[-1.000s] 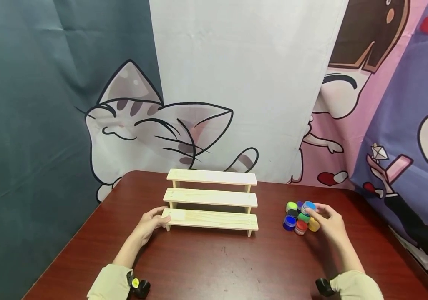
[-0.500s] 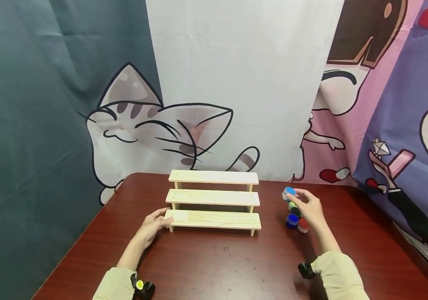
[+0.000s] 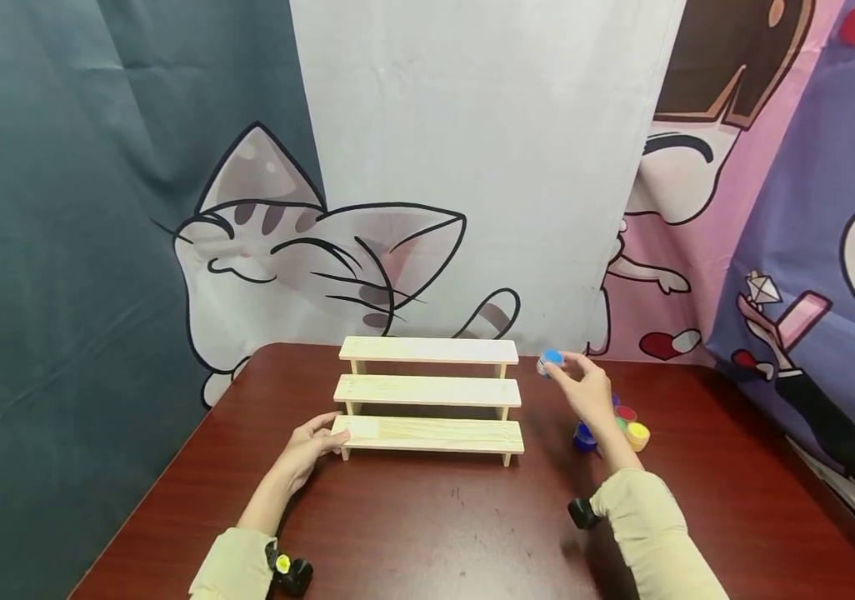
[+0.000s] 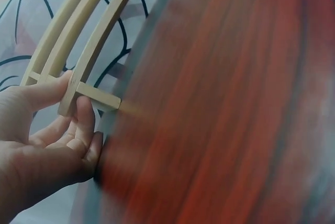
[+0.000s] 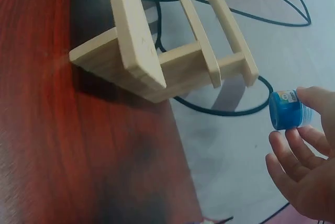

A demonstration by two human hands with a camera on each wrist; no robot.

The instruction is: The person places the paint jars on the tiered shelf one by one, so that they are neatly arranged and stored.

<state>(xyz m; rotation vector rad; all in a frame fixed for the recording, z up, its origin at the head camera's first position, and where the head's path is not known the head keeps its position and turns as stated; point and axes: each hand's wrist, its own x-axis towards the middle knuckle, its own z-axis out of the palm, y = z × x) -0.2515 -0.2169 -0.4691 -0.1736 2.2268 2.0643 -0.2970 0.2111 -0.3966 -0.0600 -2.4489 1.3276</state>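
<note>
A three-step wooden rack [image 3: 427, 433] stands on the table, its lowest step nearest me. My left hand [image 3: 306, 452] grips the left end of that step; in the left wrist view the thumb lies on top and fingers curl beneath the board [image 4: 99, 41]. My right hand [image 3: 587, 392] pinches a small light-blue paint jar [image 3: 550, 362] between thumb and fingers, raised above the table just right of the rack's top step. The right wrist view shows the jar [image 5: 285, 110] tipped sideways in that camera, apart from the rack [image 5: 138, 41].
Several more paint jars stand clustered behind my right forearm, among them a yellow one [image 3: 637, 435], a red one [image 3: 626, 414] and a dark-blue one [image 3: 585, 437]; others are partly hidden. A printed cloth backdrop [image 3: 487, 167] hangs behind the dark red table [image 3: 412, 533].
My right hand has lifted the light-blue jar off the cluster and carried it left and away from me, toward the rack. My left hand keeps its grip on the lowest step.
</note>
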